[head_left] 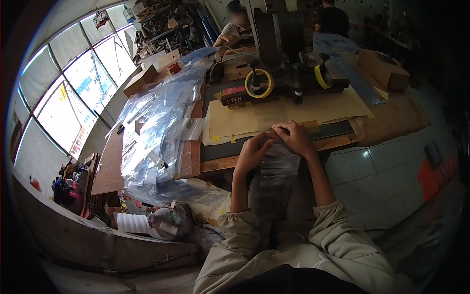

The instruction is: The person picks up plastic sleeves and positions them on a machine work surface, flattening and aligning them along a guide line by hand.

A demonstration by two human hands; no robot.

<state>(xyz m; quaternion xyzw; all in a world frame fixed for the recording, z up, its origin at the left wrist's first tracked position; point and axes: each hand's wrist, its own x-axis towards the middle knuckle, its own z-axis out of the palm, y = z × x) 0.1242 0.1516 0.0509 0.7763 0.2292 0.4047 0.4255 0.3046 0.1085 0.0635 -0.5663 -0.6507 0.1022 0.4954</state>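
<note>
Both my hands are at the front edge of the press's work bed, with fingertips close together. My left hand (255,151) is closed in a pinch on the top of a clear plastic sheet (279,169), which hangs down over my lap. My right hand (294,138) grips the same sheet's top edge, its fingers bent. Whether the sheet is a bag or a single film I cannot tell. Just beyond my hands lies a flat tan sheet (235,122) with small yellow tape pieces at its edge. Over it stands a dark press (289,90) carrying a yellow tape roll (258,83).
A heap of clear plastic sheets (161,117) covers the left table. A cardboard box (384,68) stands at back right, and another cardboard box (141,81) at back left. Two people sit or stand behind the machine. A white foam roll (132,223) lies low at left.
</note>
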